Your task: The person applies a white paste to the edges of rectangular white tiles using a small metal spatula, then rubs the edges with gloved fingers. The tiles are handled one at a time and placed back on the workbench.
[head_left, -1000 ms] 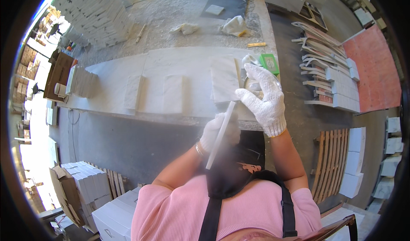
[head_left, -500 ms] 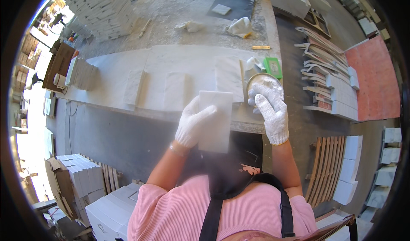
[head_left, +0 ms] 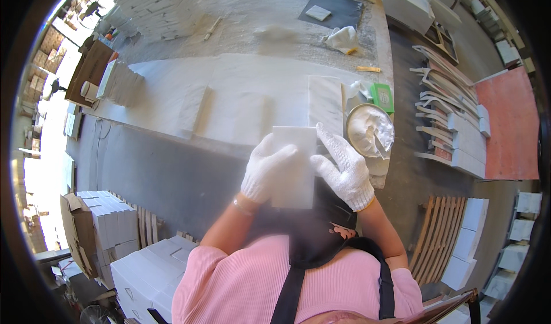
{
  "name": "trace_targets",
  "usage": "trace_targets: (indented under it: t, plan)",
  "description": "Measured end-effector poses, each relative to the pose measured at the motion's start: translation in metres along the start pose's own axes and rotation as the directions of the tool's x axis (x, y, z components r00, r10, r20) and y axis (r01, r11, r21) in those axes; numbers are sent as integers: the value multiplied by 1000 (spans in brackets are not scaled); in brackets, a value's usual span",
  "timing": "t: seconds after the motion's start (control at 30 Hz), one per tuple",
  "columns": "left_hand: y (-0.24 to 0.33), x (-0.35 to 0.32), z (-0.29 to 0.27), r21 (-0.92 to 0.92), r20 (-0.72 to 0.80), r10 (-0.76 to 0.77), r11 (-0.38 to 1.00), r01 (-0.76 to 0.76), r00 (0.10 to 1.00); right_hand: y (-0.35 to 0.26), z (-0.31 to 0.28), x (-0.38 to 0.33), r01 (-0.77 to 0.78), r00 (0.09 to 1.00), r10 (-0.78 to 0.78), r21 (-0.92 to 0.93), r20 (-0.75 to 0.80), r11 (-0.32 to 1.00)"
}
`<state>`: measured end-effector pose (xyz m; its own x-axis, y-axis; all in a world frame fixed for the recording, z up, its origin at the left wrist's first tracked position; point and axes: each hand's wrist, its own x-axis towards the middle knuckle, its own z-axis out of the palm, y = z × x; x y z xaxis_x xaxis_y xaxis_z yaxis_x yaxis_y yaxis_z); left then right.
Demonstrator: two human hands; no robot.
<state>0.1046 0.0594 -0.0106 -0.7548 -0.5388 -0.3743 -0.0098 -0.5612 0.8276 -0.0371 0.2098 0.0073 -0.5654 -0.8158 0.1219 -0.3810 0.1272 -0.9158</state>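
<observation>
A white rectangular tile (head_left: 294, 169) stands in front of my chest, held along its left side by my left hand (head_left: 265, 166) in a white knitted glove. Its thumb lies across the tile's face. My right hand (head_left: 344, 172), gloved too, is at the tile's right edge with thumb and forefinger spread apart. Whether those fingertips touch the tile I cannot tell. On the table corner to the right is a round bowl (head_left: 364, 123) of white paste, with a grey pointed piece in it. A marbled tile (head_left: 324, 97) lies left of the bowl.
More pale tiles (head_left: 194, 111) lie along the table's near side (head_left: 229, 65). A green box (head_left: 381, 97), a yellow strip (head_left: 368, 69) and a crumpled glove (head_left: 343, 39) sit at the right. Stacked tiles (head_left: 121, 83) stand left. Wooden pallets (head_left: 439, 238) flank me.
My right hand has left the paste bowl and moved left to the tile's right edge. My left hand still holds the tile. The whole view has shifted slightly.
</observation>
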Motion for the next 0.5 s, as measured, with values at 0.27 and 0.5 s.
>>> trace_targets:
  t: [0.27, 0.5]
  plan:
    - [9, 6, -29, 93, -117, 139, 987, -129, 983, 1, 5, -23, 220, 963, -176, -214, 206, 952]
    - [37, 78, -107, 433, -106, 171, 895, -109, 980, 7, -26, -34, 98, 994, -87, -218, 62, 971]
